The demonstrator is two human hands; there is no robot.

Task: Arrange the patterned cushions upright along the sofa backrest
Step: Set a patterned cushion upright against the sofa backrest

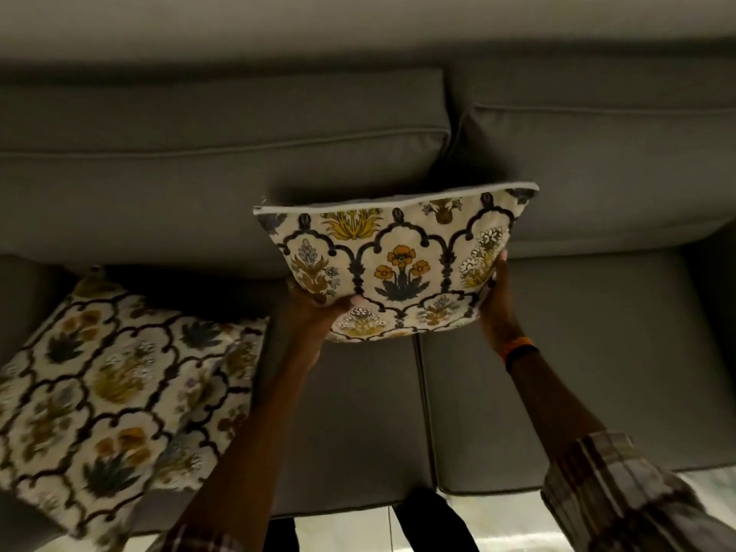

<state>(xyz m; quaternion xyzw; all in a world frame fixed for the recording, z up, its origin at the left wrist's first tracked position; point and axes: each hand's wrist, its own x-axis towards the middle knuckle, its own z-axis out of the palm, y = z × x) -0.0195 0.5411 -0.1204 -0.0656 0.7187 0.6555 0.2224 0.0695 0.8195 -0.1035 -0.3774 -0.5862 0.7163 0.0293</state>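
I hold a cream cushion with a dark arch and flower pattern (398, 260) upright over the middle of the grey sofa, close to the backrest (223, 169). My left hand (318, 312) grips its lower left corner, and my right hand (498, 296) clasps its right edge. A second cushion with the same pattern (119, 392) lies flat on the left seat, its far corner near the backrest.
Two grey seat cushions (557, 352) meet at a seam below the held cushion. Two back cushions meet at a gap behind it. A pale shiny floor (498, 527) shows at the sofa's front edge. I wear plaid sleeves and an orange wristband (517, 348).
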